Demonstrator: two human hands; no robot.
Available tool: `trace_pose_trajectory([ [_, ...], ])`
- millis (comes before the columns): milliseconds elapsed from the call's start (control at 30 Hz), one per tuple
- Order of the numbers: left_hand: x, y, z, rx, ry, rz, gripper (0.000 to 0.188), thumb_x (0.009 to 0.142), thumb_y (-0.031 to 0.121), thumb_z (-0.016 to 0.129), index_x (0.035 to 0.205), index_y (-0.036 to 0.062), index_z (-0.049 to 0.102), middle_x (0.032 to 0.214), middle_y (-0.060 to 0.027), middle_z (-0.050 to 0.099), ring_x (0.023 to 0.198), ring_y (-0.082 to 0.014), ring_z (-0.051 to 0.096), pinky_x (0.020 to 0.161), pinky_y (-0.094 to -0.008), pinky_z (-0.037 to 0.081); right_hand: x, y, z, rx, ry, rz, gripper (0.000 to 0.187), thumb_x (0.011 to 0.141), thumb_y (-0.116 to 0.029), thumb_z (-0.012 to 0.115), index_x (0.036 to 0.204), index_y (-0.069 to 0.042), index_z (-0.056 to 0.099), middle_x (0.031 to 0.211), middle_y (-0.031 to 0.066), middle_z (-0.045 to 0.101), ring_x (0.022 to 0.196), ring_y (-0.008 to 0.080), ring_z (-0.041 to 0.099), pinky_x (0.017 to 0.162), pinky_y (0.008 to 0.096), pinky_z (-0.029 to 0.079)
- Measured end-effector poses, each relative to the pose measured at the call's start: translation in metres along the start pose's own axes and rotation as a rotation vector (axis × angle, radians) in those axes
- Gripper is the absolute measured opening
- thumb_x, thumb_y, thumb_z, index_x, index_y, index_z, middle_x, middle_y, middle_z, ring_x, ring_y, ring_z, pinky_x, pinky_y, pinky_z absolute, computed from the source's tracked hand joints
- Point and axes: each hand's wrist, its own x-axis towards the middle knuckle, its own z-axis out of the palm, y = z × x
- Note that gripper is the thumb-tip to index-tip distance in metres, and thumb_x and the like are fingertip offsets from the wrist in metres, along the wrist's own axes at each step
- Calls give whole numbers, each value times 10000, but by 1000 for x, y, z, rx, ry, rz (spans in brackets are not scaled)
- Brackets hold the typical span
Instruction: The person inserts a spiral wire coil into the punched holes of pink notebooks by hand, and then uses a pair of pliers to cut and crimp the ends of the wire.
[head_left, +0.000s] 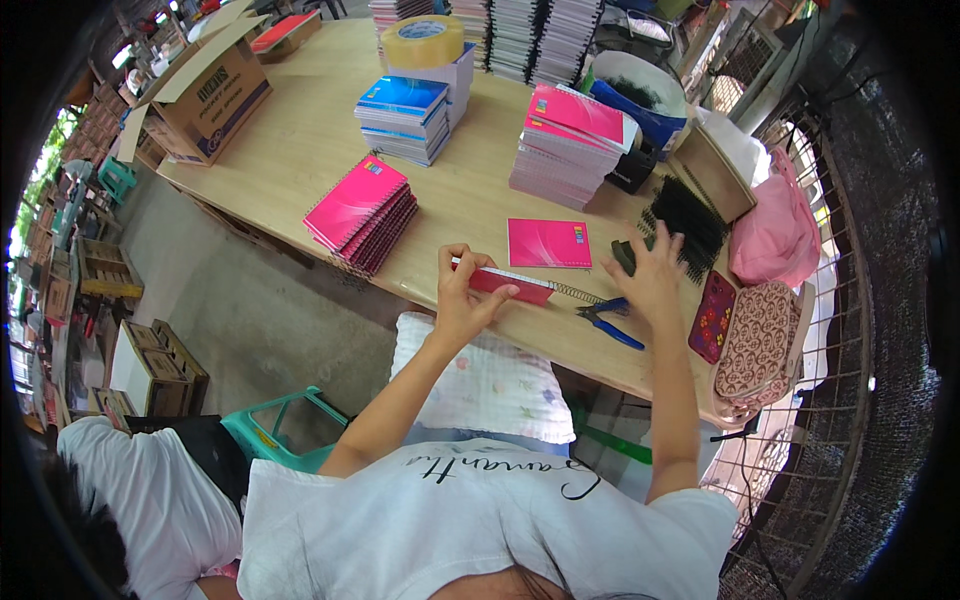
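Binding step, I judge: left hand [462, 300] clamped on pink notebook [505, 283] at worktop's [300, 140] near edge, right hand [652, 278] spread open reaching black coils [685, 222]; next needs one coil picked cleanly.

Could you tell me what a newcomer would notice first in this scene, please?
Pink notebooks lie stacked across the wooden table. At its near edge the left hand holds a pink booklet by its wire spiral, while the right hand reaches toward black combs on the right.
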Motion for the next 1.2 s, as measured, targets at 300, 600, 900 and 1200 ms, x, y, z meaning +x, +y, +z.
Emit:
trace_pose_trajectory([
  [300, 12, -13, 11, -43, -152, 19, 523, 602, 243, 907, 897, 47, 522, 908, -56, 437, 822, -187, 471, 698, -303, 424, 29, 4, -34, 1557, -681, -146, 356, 897, -305, 633, 1126, -41, 703, 1228, 129, 603, 1144, 249, 548, 1002, 356, 392],
  [600, 13, -16, 8, -29, -185, 51, 536, 589, 234, 906, 931, 25, 550, 906, -85, 479, 857, -241, 492, 708, -336, 447, 36, -2, -16, 1457, -759, -191, 440, 888, -328, 605, 1144, 25, 662, 1238, 94, 600, 1155, 205, 547, 986, 335, 411],
  [900, 15, -22, 11, -64, -204, 82, 530, 611, 252, 894, 948, 38, 546, 926, -90, 484, 857, -247, 508, 723, -333, 443, 39, -15, -15, 1362, -854, -238, 342, 881, -268, 674, 1080, 10, 694, 1165, 123, 629, 1094, 231, 576, 967, 350, 428],
  [1200, 15, -21, 13, -113, -244, 27, 553, 614, 237, 896, 973, 33, 529, 953, -94, 491, 872, -237, 512, 747, -325, 439, 43, -28, -14, 1736, -754, -83, 467, 882, -372, 650, 1125, 27, 660, 1184, 109, 617, 1100, 228, 564, 972, 340, 427],
])
